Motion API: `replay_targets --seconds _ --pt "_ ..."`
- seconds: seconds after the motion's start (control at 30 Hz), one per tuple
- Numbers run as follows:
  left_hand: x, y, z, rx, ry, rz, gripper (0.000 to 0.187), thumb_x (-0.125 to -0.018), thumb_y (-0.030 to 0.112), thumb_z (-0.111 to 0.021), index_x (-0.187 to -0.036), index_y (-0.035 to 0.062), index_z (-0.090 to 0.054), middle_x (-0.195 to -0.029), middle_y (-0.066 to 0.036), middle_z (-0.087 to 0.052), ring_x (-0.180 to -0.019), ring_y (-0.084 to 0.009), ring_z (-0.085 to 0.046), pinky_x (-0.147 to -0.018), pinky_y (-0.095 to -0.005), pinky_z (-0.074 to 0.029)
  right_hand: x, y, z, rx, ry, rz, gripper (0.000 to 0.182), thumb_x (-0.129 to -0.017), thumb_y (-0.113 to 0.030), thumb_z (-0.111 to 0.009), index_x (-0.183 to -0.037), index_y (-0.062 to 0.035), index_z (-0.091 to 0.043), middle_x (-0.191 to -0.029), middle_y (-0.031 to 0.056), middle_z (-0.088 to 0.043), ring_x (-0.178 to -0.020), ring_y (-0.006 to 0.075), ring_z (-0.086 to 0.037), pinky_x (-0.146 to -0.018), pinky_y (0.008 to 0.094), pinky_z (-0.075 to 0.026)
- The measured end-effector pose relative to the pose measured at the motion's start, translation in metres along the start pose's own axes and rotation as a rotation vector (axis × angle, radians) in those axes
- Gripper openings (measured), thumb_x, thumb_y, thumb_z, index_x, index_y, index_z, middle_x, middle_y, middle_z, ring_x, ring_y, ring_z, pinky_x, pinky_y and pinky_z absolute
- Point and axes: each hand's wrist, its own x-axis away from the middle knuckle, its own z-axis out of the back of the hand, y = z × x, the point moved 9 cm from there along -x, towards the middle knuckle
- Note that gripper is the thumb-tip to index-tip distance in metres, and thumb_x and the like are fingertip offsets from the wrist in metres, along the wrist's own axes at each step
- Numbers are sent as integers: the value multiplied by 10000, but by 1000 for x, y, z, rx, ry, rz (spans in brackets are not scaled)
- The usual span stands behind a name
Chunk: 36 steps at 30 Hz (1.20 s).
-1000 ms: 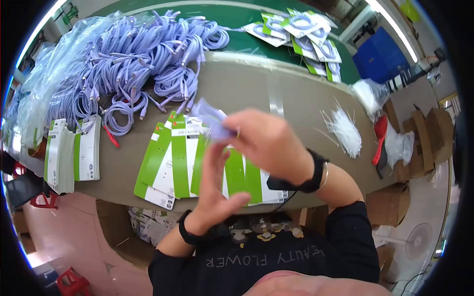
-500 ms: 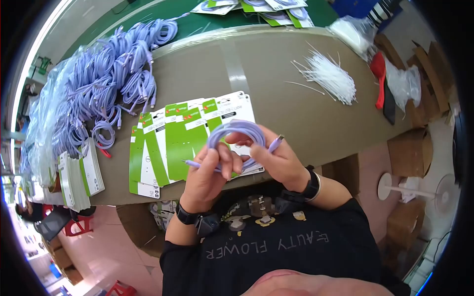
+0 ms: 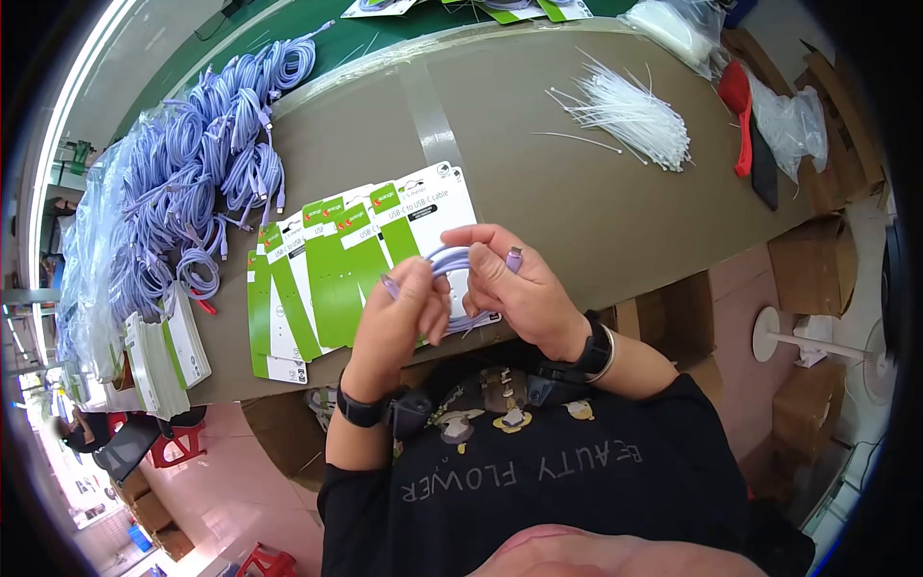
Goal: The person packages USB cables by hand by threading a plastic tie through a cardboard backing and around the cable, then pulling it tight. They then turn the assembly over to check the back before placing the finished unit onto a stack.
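A coiled lilac USB-C cable is held up between my two hands, over the front part of the table. My left hand is closed on the left side of the coil, with one plug jutting out by the fingers. On the other side my right hand pinches the coil between thumb and fingers, and the second plug sticks up beside it. Just behind my hands, printed green-and-white cable cards lie fanned out and overlapping.
At the left lies a heap of coiled lilac cables beside clear plastic wrap. A stack of cards stands at the near left edge. White cable ties and red-handled scissors lie at the right. Cardboard boxes are beyond the table.
The coil has turned and lowered slightly, and my hands cover more of it. My right hand's fingers have shifted over its top. The head view has moved a little.
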Motion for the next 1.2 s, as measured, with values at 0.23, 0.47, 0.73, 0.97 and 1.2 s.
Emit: replay_targets --seconds 0.23,0.47,0.73,0.97,1.2 --pt "-4 13 -12 386 -80 -191 313 -1002 213 -471 -1220 -1 -539 -618 29 -435 -518 -59 -432 -572 -249 -384 -4 -6 3 151 39 41 338 -1027 -232 -433 -1262 3 -492 -674 -41 -416 -560 33 -364 -578 217 -425" --pt "0 32 3 -720 296 -407 260 -992 190 -481 -1174 60 -611 -690 -31 -531 -621 -150 -515 -647 -312 -410 -17 15 15 -17 -31 -147 366 -1009 -201 -479 -1298 21 -447 -766 -6 -496 -650 52 -497 -666 225 -477" --pt "-13 38 27 -1213 517 -469 165 -935 132 -548 -1064 97 -646 -821 -90 -591 -817 -267 -539 -776 -377 -395 -13 -18 52 123 114 -76 551 -983 -174 -524 -1420 38 -264 -1259 164 -509 -1178 221 -534 -990 338 -444" --pt "-13 41 25 -1342 589 -580 150 -875 69 -588 -1009 97 -650 -937 -67 -589 -902 -257 -533 -796 -379 -379 -14 -21 60 133 159 -212 598 -966 -176 -552 -1432 38 -245 -1323 204 -464 -1208 260 -507 -1015 359 -436" --pt "-14 41 24 -1354 617 -561 154 -852 40 -592 -986 93 -647 -938 -65 -581 -901 -267 -542 -784 -377 -375 -13 -21 53 174 135 -258 588 -962 -159 -552 -1429 39 -254 -1310 197 -469 -1198 256 -513 -1010 357 -439"
